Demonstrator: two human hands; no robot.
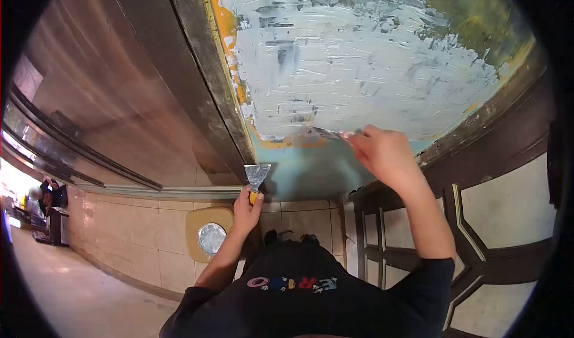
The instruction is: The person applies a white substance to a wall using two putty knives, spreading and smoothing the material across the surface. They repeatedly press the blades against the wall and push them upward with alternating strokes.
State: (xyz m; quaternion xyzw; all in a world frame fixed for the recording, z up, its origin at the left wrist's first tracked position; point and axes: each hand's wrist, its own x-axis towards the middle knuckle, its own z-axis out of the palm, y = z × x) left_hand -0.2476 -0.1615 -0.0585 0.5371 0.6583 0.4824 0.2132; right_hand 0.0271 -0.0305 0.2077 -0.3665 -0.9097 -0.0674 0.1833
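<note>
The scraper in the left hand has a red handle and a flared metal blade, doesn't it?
Not quite: the handle is yellow, not red, as the head view shows. The scraper is in the left hand, and its metal blade is flared.

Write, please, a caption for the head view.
Right hand holds a blurred blade at the white-smeared wall; left hand, a scraper.

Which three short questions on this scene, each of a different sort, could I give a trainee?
1. What colour is the handle of the putty knife in the left hand?
A) red
B) yellow
C) blue

2. True or false: the whitish coating covers the whole visible wall surface.

3. Fill in the blank: the metal-bladed tool near the coating's lower edge is held in the person's ____ hand.

Key: 1 B; 2 false, green and orange areas still show; 3 right.
</note>
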